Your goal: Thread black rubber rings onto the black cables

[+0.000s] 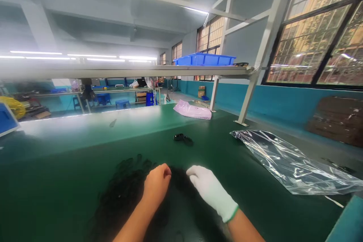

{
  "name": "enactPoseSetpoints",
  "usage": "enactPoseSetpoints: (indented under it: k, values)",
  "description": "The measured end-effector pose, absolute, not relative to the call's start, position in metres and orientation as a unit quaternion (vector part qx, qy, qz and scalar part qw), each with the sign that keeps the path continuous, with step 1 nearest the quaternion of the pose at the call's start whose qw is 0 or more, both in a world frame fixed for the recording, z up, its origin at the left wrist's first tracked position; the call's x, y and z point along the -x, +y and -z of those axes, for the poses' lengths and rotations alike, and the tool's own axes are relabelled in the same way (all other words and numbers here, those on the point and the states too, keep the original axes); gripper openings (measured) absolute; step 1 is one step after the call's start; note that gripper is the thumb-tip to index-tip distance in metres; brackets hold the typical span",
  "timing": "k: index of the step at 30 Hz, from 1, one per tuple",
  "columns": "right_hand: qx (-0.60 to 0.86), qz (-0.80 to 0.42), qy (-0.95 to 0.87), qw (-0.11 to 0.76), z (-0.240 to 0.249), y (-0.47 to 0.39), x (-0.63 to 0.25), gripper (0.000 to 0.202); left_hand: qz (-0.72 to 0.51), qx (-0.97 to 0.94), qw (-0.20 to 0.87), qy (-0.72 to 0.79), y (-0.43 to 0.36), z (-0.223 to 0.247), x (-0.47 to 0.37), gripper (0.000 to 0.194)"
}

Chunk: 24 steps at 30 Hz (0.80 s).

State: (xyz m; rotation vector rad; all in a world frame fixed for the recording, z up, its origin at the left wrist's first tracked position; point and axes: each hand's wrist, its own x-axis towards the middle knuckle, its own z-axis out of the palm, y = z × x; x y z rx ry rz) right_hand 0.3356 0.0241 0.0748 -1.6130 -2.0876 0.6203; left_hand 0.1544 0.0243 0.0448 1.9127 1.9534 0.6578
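Observation:
A spread of black, curly hair (124, 193) lies on the green tabletop (70, 170), in front of me. My left hand (159, 181) is bare, with its fingers closed in a pinch on the hair. Opposite it, my right hand (208, 185) wears a white knitted glove with a green cuff, its fingertips pinched on the same dark hair. A dark strand band (180, 176) runs between the two hands, and more hair hangs blurred below the right one. The exact grip points are too dark to make out.
Beyond my hands lies a small black object (183, 138). Clear plastic bags (283, 162) rest at the right, and a pink plastic bag (193, 109) lies farther back. A raised shelf (127, 72) crosses above the table, bearing a blue tray (205, 59). Its metal legs (248, 98) stand at the right.

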Motion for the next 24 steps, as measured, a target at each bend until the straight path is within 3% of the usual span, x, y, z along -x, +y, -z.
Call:
enactPoseSetpoints:
  k: [9, 12, 19, 24]
  values:
    - [0.601, -0.244, -0.717, 0.257, -0.098, 0.012, -0.327, 0.026, -0.235, -0.682, 0.184, 0.668, 0.025, -0.034, -0.168, 0.020]
    - [0.605, -0.260, -0.705, 0.265, -0.097, 0.009, -0.328, 0.027, -0.265, -0.662, 0.239, 0.659, 0.029, -0.035, -0.154, 0.012]
    - [0.537, -0.411, -0.657, 0.333, -0.079, -0.004, -0.297, 0.028, -0.307, -0.624, 0.401, 0.596, 0.013, -0.052, -0.136, 0.017]
    - [0.556, -0.364, -0.653, 0.364, -0.075, 0.000, -0.289, 0.011, -0.261, -0.638, 0.375, 0.619, -0.004, -0.062, -0.123, 0.019]
